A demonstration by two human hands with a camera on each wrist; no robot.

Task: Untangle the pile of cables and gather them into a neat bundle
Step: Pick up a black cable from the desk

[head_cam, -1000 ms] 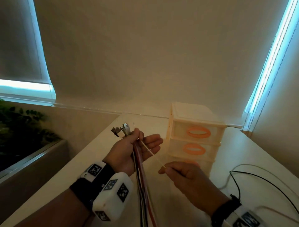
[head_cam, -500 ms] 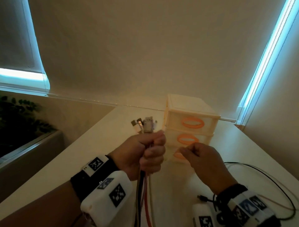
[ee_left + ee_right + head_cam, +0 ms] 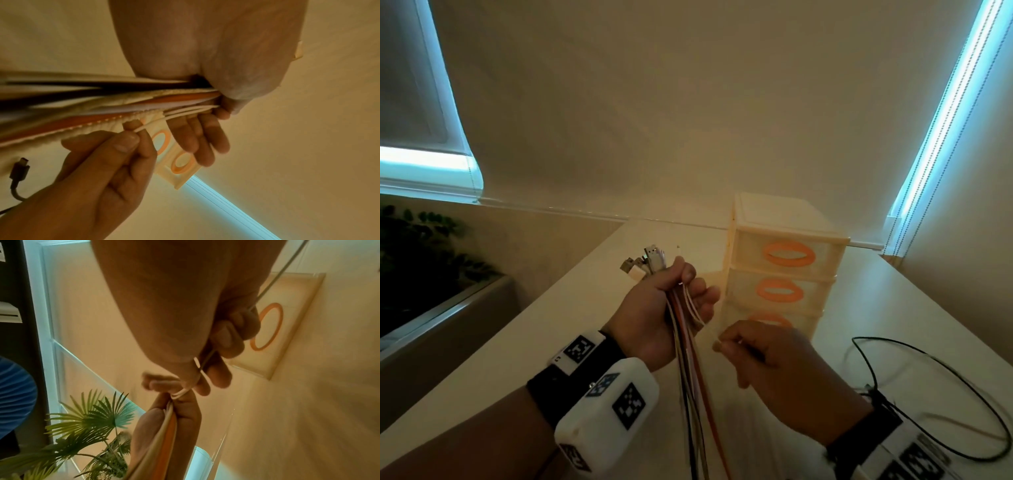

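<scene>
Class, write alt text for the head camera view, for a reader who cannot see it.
A person's left hand grips a bundle of cables, plugs up, while the right hand pinches a thin white band looped round it. Behind stands a small drawer unit on a pale table.

Beige wall; pale tabletop; blinds leaking blue daylight at left window and right window; dim warm light.

Your left hand sits at frame centre, palm toward you, thumb clamping the cables against half-extended fingers. Lower right, your right hand pinches a thin white cord between thumb and forefinger.
</scene>
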